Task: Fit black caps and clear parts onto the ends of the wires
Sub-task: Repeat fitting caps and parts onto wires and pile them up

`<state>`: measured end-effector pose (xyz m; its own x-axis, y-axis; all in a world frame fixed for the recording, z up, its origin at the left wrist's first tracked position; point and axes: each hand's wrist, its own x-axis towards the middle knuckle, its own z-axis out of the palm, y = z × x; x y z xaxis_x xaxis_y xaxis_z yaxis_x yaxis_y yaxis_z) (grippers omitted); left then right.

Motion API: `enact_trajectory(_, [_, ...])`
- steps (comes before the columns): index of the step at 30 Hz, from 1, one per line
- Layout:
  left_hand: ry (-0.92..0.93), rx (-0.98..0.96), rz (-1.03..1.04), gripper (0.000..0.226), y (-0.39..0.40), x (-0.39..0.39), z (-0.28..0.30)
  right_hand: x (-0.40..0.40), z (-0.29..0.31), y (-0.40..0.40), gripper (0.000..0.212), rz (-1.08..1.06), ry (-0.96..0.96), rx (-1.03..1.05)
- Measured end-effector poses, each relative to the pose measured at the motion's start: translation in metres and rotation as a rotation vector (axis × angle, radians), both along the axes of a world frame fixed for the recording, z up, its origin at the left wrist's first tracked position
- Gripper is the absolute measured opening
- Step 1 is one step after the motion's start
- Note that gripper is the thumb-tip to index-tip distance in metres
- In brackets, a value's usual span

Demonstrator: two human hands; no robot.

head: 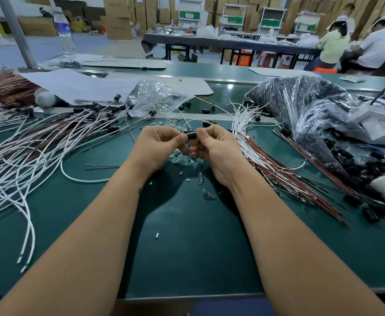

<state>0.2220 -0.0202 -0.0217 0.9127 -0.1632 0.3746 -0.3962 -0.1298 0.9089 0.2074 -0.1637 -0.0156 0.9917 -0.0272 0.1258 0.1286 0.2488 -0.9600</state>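
Left hand (162,144) and right hand (212,147) both pinching black cap (192,135) between fingertips above green table (187,247); white wire (193,121) looping behind cap.

Over the green bench (187,247), the left hand (158,145) and right hand (214,148) pinch 1 black cap (191,135) between them; finished wires (57,133) lie left, bare ones (278,165) right.

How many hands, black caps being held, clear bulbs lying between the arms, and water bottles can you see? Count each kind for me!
Hands: 2, left hand and right hand
Black cap pinched between both hands: 1
Clear bulbs on the mat between the arms: 2
Water bottle: 1
Total: 6
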Motion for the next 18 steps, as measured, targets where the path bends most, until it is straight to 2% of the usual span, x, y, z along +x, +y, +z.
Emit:
enact_trajectory(5, [-0.003,0.001,0.018,0.014,-0.0003,-0.0006,-0.0006,0.0026,-0.0009,-0.0001,0.018,-0.038,-0.016,-0.075])
enact_trajectory(13, [-0.006,0.108,0.08,0.015,-0.0042,-0.0043,0.0009,0.0064,-0.0008,-0.004,0.014,-0.1,-0.002,-0.216])
enact_trajectory(18, [-0.002,0.135,0.078,0.017,-0.004,-0.0021,-0.0008,0.0053,-0.0015,0.0004,0.018,-0.182,-0.044,-0.234])
